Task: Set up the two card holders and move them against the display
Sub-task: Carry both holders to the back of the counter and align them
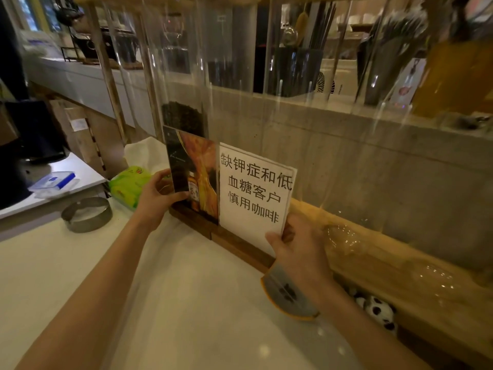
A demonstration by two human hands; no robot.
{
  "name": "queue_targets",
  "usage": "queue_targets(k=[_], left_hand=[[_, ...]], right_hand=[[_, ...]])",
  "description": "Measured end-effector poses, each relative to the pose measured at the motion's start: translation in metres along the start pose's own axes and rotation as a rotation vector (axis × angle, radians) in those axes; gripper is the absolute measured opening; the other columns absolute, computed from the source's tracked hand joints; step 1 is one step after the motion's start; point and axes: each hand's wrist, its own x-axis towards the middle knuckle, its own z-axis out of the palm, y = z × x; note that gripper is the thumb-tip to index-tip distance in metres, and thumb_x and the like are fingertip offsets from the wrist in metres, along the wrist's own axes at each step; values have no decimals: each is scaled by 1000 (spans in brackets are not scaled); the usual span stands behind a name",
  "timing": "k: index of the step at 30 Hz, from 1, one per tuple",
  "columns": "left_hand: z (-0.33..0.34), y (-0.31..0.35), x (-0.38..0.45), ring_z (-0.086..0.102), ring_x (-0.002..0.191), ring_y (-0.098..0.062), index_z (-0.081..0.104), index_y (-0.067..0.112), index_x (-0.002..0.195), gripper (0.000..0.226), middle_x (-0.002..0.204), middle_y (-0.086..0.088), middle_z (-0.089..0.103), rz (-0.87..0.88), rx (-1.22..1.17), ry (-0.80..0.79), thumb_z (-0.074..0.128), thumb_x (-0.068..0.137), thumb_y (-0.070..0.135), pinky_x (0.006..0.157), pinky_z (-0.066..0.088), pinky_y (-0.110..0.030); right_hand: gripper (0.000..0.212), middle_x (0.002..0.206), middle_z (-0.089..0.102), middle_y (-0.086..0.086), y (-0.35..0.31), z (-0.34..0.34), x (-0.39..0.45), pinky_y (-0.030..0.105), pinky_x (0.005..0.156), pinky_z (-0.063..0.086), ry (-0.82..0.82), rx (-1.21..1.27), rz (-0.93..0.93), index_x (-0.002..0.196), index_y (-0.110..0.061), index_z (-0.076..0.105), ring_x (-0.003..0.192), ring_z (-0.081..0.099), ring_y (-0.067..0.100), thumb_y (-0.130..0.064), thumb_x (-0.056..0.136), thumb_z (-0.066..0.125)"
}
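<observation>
While both card holders stand upright, side by side on white counter near clear display tubes: your left hand fingers pinch picture-card holder edge; your right hand fingers pinch white notice holder lower corner.

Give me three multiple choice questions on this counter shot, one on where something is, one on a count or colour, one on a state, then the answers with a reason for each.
1. Where is the metal ring?
A. left of the holders, on the counter
B. on the white sign
C. in the right hand

2. How many card holders stand side by side?
A. one
B. two
C. four

3. How do the hands meet the holders?
A. both hands off
B. left hand only
C. one hand on each outer edge

Answers:
1 A, it lies on the counter beyond the left hand.
2 B, the picture holder and the white sign holder share a line.
3 C, the right hand has a grip on the sign's edge, the left on the picture's.
</observation>
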Motion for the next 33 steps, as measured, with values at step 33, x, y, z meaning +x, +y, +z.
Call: queue_targets(k=[33], left_hand=[[51,-14,-93,41,128,-13,53,22,122,35,135,2,52,456,1004,-160,50,87,20,102,35,-30]], right_hand=[[27,93,64,-7,-76,-51,47,24,72,53,-173,-106,-205,112,-20,59,84,62,9,-15,85,58]])
